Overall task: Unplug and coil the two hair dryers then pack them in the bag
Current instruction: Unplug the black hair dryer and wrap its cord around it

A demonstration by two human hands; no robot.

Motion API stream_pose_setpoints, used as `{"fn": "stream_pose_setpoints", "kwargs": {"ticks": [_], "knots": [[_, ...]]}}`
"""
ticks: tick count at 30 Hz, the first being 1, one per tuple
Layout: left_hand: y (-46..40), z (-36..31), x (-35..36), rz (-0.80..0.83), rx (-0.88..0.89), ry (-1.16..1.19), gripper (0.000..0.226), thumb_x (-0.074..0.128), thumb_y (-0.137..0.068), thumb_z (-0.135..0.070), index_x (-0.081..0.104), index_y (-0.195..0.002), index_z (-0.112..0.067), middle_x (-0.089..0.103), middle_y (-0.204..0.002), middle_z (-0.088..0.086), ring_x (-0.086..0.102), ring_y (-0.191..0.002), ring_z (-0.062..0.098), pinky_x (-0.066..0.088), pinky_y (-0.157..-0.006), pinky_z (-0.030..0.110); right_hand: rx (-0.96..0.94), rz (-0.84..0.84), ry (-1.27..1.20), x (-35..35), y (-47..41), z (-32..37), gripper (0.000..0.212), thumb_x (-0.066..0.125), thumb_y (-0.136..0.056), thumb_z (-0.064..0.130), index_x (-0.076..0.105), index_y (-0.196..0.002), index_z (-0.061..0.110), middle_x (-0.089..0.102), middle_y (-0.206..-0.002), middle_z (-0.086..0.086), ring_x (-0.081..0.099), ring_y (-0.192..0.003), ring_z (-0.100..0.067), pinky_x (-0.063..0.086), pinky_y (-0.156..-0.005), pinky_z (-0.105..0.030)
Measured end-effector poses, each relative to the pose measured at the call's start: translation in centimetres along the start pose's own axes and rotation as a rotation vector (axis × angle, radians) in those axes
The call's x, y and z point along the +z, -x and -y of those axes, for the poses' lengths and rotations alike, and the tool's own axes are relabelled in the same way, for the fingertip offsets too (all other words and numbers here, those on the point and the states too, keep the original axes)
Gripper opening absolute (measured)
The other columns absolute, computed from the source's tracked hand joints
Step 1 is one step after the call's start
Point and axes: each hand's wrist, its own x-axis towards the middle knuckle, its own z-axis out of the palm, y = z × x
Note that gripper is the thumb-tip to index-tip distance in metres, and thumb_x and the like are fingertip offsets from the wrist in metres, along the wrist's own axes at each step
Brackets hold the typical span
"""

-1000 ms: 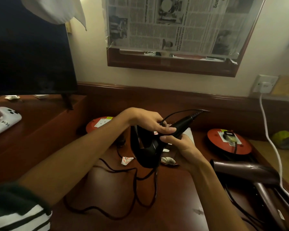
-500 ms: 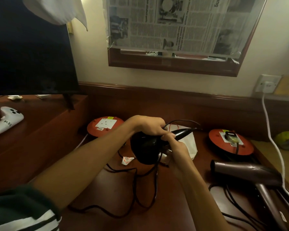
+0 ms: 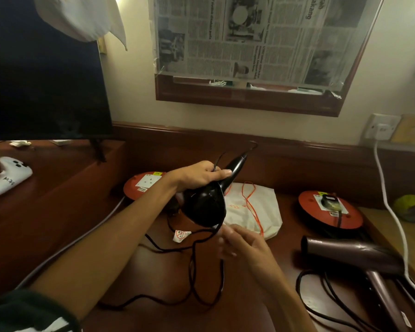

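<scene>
Right hand [image 3: 237, 243] has dropped below the black dryer [image 3: 207, 203] at frame centre, fingers loose by the cord [image 3: 194, 257]; left hand [image 3: 201, 174] grips it. I'm mid-coil; next, another loop.

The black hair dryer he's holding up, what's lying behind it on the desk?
Behind the black hair dryer lies a white cloth bag with orange drawstrings, flat on the desk. The dryer covers the bag's left edge, so that part cannot be seen.

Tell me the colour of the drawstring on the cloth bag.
Orange, on the off-white cloth bag; the drawstring shows best in the head view.
</scene>
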Motion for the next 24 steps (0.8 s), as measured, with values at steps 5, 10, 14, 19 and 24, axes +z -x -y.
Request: {"fn": "stream_pose_setpoints", "kwargs": {"ticks": [5,10,14,19,24], "knots": [[-0.1,-0.8,0.4,-0.07,0.024,-0.058,0.09,0.061,-0.075,-0.079,0.068,-0.106,0.005,0.07,-0.104,0.034,0.069,-0.097,0.051,0.052,-0.094,0.062,0.006,-0.101,-0.116,3.6,-0.4,-0.7,0.031,0.072,-0.092,0.017,0.059,-0.108,-0.006,0.073,-0.091,-0.013,0.074,-0.092,-0.03,0.062,-0.082,-0.042],[0.7,-1.3,-1.1,-0.091,0.074,-0.115,0.06,0.059,-0.098,-0.055,0.068,-0.102,0.004,0.071,-0.099,0.032,0.069,-0.094,0.051,0.055,-0.088,0.058,-0.014,-0.111,-0.466,1.7,-0.3,-0.5,0.005,0.055,-0.096,0.006,0.054,-0.091,0.005,0.029,-0.051,-0.006,0.038,-0.036,-0.017,0.042,-0.042,-0.029],[2.6,-1.5,-1.7,0.024,0.104,-0.027,0.042,0.061,-0.102,-0.044,0.075,-0.098,-0.005,0.073,-0.1,0.029,0.07,-0.088,0.041,0.052,-0.085,0.045,-0.024,-0.027,-0.497,-3.1,-1.3,0.8,0.037,0.05,-0.099,0.04,0.063,-0.096,0.005,0.021,-0.051,0.004,0.019,-0.037,-0.004,0.02,-0.034,-0.016],[3.5,-3.4,1.1,0.195,0.127,-0.122,0.036,0.06,-0.104,-0.036,0.074,-0.118,-0.006,0.074,-0.111,0.022,0.074,-0.1,0.029,0.056,-0.094,0.04,-0.069,0.069,-0.185,-5.1,-3.8,4.2,0.043,0.077,-0.085,0.045,0.065,-0.099,0.007,0.037,-0.056,-0.003,0.025,-0.037,-0.007,0.019,-0.039,-0.019],[3.2,-4.3,2.0,0.147,0.144,-0.219,0.037,0.061,-0.103,-0.04,0.07,-0.106,-0.004,0.067,-0.088,0.015,0.065,-0.08,0.022,0.05,-0.078,0.034,-0.081,0.03,-0.148,-5.1,-4.9,6.1,0.03,0.064,-0.094,0.025,0.059,-0.104,-0.003,0.042,-0.062,-0.012,0.028,-0.036,-0.011,0.015,-0.04,-0.024]]}}
